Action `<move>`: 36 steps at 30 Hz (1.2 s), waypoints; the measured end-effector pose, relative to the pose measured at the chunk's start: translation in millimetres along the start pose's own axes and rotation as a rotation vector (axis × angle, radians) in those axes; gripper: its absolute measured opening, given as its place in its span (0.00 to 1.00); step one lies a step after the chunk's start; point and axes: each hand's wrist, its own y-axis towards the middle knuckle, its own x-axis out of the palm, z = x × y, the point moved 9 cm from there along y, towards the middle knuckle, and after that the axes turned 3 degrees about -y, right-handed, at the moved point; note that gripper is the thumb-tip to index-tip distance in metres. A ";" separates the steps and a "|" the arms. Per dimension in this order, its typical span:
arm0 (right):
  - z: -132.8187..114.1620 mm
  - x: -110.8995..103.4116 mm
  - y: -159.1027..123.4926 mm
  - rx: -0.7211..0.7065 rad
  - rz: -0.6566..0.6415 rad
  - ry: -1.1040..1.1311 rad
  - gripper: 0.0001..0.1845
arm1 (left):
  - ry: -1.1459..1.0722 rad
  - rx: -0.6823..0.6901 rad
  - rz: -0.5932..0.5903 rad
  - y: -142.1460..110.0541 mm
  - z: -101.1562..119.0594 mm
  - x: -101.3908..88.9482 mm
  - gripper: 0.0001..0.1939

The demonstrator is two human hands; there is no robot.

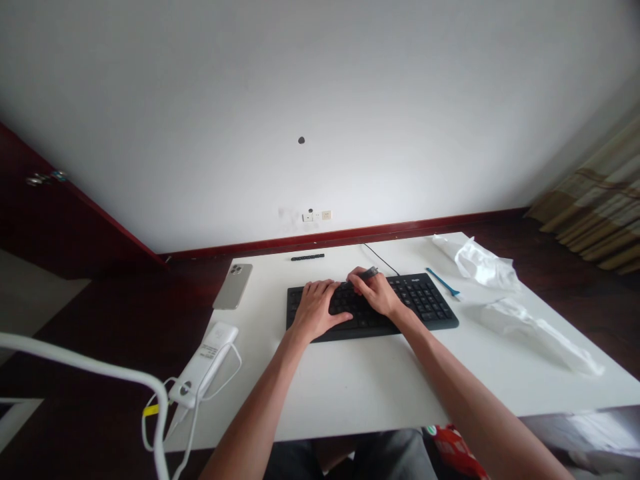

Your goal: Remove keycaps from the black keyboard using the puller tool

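**Left hand:** left hand flat over the left half of the keys, fingers apart and slightly curved, gripping nothing.

**Right hand:** right hand at the keyboard's upper edge, fingertips together and pinched on a small dark grey tool, its exact kind too small to tell.

**Keyboard:** black keyboard, matte plastic with rounded corners, centred on the desk, black cable curving from its far edge.

**Desk:** smooth white desk, squared corners, on a dark wood floor.

**Left of the keyboard:** smartphone in a pale metallic finish, lying face down; white plastic device with a looped white cord near the desk's front left corner.

**Far edge:** narrow black bar lying flat.

**Right of the keyboard:** slim blue plastic tool just beside the keyboard; crumpled white plastic wrap and a long white sleeve, both glossy.

**Background:** white wall with twin outlet plates, dark red skirting, striped curtain at the right of the frame.
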 end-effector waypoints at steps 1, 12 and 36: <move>-1.8 0.4 0.0 -0.018 -0.004 -0.003 0.19 | 0.002 0.000 0.000 0.1 -0.4 0.1 0.38; -7.6 4.8 -2.0 -0.085 -0.150 0.056 0.13 | 0.005 -0.001 -0.004 0.6 -2.0 0.1 0.36; 12.0 10.6 6.7 0.032 -0.019 -0.078 0.15 | 0.028 -0.013 -0.016 -0.2 -3.9 1.3 0.34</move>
